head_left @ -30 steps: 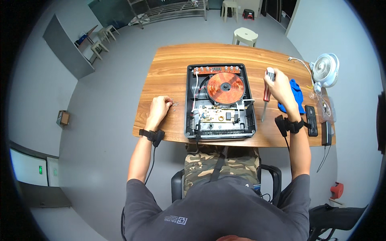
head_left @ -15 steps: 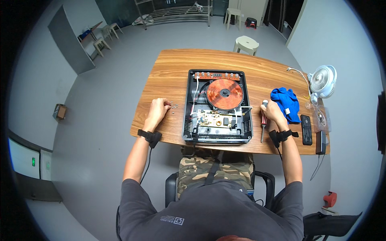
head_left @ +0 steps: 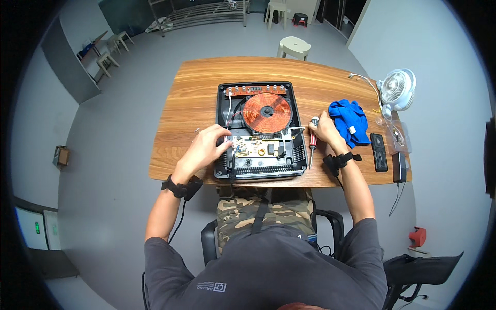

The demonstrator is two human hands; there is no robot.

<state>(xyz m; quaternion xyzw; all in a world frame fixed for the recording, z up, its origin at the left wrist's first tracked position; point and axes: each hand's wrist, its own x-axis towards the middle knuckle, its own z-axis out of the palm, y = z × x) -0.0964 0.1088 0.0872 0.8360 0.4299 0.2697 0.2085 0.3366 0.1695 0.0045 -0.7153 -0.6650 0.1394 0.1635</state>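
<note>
**Hands at either flank of an opened induction cooker**

Screws or similar small bits point(head_left: 197, 130), too tiny to tell apart, lie on the wooden table point(head_left: 175, 155) at the far left, just beyond the left hand point(head_left: 206, 146). That hand lies flat with fingers loosely spread, its fingertips touching the left rim of the open black cooker housing point(head_left: 257, 130), near the pale circuit board point(head_left: 257, 150). Behind the board, farther from the person, sits the round copper coil point(head_left: 266, 112).

Right of the housing, the right hand point(head_left: 324, 129) is curled shut around the top of a red-handled screwdriver point(head_left: 312, 146). The tool's long axis runs near to far, almost upright in the picture: handle at the far end in the fist, shaft and tip pointing back toward the person, just beside the housing's right wall. The housing therefore lies to the left of this hand, and the right hand is the nearer one to the tool.

Further right lie a blue cloth point(head_left: 351, 122), a dark remote-like bar point(head_left: 379, 152) and a small white fan point(head_left: 398, 89).
</note>
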